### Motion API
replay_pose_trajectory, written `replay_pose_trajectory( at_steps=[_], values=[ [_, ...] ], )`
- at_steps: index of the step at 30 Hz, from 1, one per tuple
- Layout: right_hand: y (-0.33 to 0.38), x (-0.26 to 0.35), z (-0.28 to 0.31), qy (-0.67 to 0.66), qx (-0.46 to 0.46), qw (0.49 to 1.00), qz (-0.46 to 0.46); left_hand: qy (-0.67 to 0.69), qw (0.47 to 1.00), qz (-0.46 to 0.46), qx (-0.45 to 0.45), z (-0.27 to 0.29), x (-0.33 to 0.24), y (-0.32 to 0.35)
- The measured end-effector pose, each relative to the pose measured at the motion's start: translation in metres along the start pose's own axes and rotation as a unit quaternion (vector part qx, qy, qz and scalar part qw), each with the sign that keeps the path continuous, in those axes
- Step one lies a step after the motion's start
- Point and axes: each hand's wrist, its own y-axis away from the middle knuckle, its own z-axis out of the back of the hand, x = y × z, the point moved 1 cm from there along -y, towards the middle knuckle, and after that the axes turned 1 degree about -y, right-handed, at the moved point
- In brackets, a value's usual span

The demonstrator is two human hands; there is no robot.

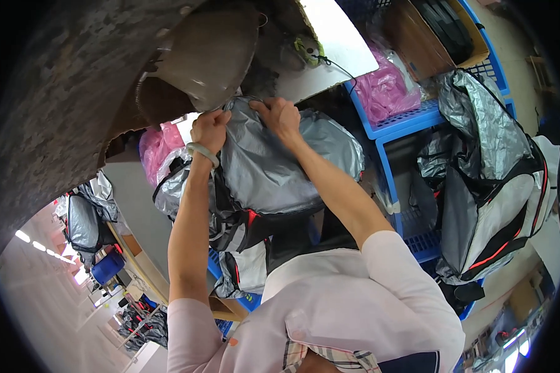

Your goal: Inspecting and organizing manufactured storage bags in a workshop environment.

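Grey-silver fabric cover (274,168) with black and red trim lies bunched in front of the person, between the two outstretched forearms, its bulk sagging down toward the pale pink top at the lower edge of the view. Its long axis runs roughly from the person's body away toward the hands, and its upper edge points at the bench beyond.

Left hand (210,130), a pale band at its wrist, is curled shut on the cover's top edge, fingers (221,118) pinched tight around a fold of the fabric. Right hand (281,117) sits just beside it on the same edge, fingers bent down and gripping the cloth; the two hands are near each other but apart, with the edge stretched between them.

Just past the hands stands a white bench (330,43) with a small green-and-white tool (308,48) and its dark cord lying on it. A large dark rounded form (199,56) fills the upper left; what it is cannot be told.

To the right, a blue plastic rack (410,118) carries pink plastic bags (382,87), and more silver, black and red covers (498,186) hang heaped against it. Far off at lower left, another silver bundle (84,221) rests by a blue drum (107,266).
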Motion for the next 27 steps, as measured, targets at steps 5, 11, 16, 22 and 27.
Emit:
replay_pose_trajectory(
  at_steps=[5, 11, 16, 22, 27],
  values=[
    [-0.004, -0.001, -0.001, -0.008, -0.007, 1.000, -0.004, 0.019, 1.000, 0.016, -0.007, -0.006, 0.000, -0.004],
    [-0.002, -0.013, 0.011, -0.027, -0.017, 0.999, 0.003, -0.031, 0.999, -0.030, -0.009, -0.012, -0.009, 0.005],
    [0.028, -0.060, 0.033, -0.095, -0.061, 0.975, 0.192, -0.083, 0.967, -0.206, -0.128, -0.013, 0.006, 0.089],
    [0.094, -0.172, 0.088, 0.138, 0.054, 0.985, -0.082, 0.046, 0.977, -0.201, -0.054, 0.010, 0.011, 0.237],
    [0.152, -0.114, 0.094, 0.104, -0.011, 0.994, -0.023, 0.216, 0.951, -0.178, -0.130, 0.047, 0.046, 0.320]
  ],
)
